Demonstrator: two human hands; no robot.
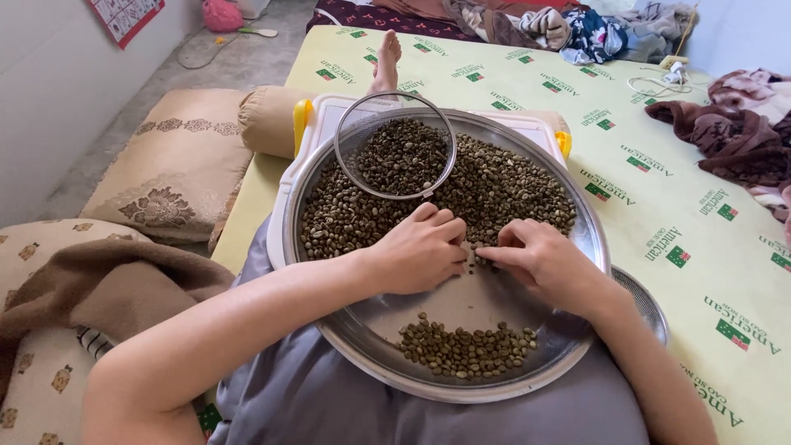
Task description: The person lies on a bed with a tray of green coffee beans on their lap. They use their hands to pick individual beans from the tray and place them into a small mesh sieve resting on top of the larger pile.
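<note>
A wide round steel tray [577, 330] rests on my lap, heaped at its far half with greenish-brown beans [511, 185]. A small wire sieve [395, 148] holding more beans lies on the heap at the far left. A smaller separate pile of beans [465, 350] sits at the tray's near edge. My left hand [420, 251] lies palm down at the edge of the big heap, fingers curled over beans. My right hand [540, 259] is beside it, thumb and fingers pinched together over a few loose beans on the bare steel.
Under the tray sits a white board with yellow handles [301, 115]. A second metal rim [647, 301] pokes out at the right. The pale yellow mat [659, 189] holds crumpled clothes and blankets at the back and right. Cushions [177, 165] lie left. My foot [386, 62] stretches ahead.
</note>
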